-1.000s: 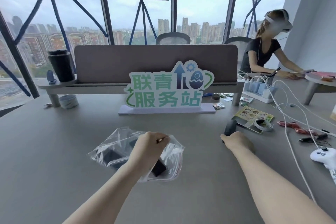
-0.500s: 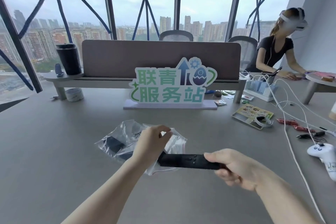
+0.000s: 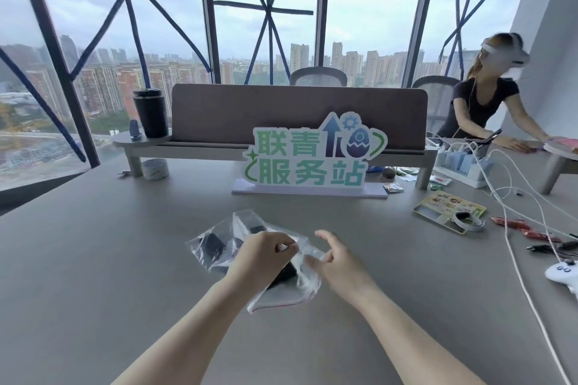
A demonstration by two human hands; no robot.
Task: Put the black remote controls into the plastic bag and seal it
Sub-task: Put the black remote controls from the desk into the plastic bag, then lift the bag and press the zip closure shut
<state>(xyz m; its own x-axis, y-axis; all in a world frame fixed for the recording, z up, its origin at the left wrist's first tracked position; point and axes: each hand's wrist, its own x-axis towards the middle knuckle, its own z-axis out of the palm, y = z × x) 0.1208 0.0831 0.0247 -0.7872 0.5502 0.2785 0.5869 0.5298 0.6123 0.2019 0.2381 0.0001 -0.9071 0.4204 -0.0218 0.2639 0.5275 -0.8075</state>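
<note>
A clear plastic bag point(image 3: 219, 230) lies on the grey table in front of me with black remote controls point(image 3: 214, 243) showing through it. One dark end of a remote point(image 3: 283, 275) shows near the bag's mouth, under my left hand. My left hand point(image 3: 261, 255) pinches the upper edge of the bag's opening. My right hand point(image 3: 336, 259) is at the right end of the opening, fingers spread, fingertips touching the plastic and holding no remote.
A green-and-white sign point(image 3: 312, 156) stands behind the bag. To the right lie a leaflet point(image 3: 447, 206), white cables point(image 3: 516, 228), red packets and a white game controller point(image 3: 566, 275). A black tumbler point(image 3: 151, 112) stands on the shelf at left. Another person point(image 3: 488, 106) works at the far right.
My right hand picked a black remote up off the table, brought it left to the bag's mouth, and now no longer holds it. My left hand stayed on the bag's opening.
</note>
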